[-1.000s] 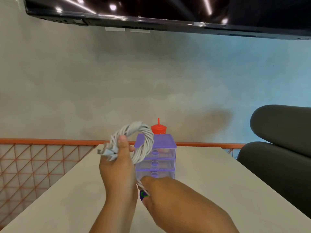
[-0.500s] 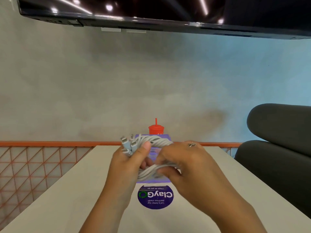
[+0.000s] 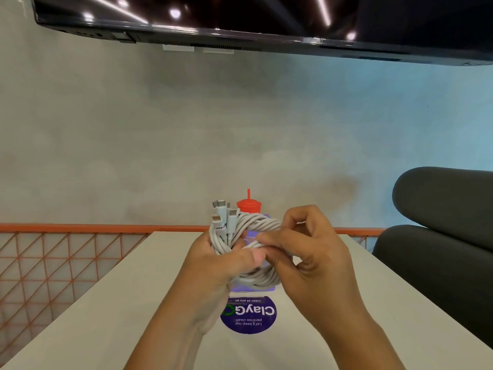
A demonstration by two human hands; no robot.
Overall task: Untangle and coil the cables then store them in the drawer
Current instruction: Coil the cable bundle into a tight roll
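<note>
A coil of white cables is held up above the table, its several plug ends sticking up at the left. My left hand grips the coil's left side, thumb pressed across the strands. My right hand pinches the strands on the right side with curled fingers. The small purple drawer unit stands on the table right behind the coil and is almost wholly hidden by it and my hands; only its top corner and base show.
A red cup lid with a straw sits behind the drawers. A round purple sticker lies on the white table. An orange mesh railing runs along the left and back. Dark cushioned seating stands at the right.
My right hand came up from the table and took hold of the coil's right side. The coil came down in front of the drawers, and the plug ends now point up.
</note>
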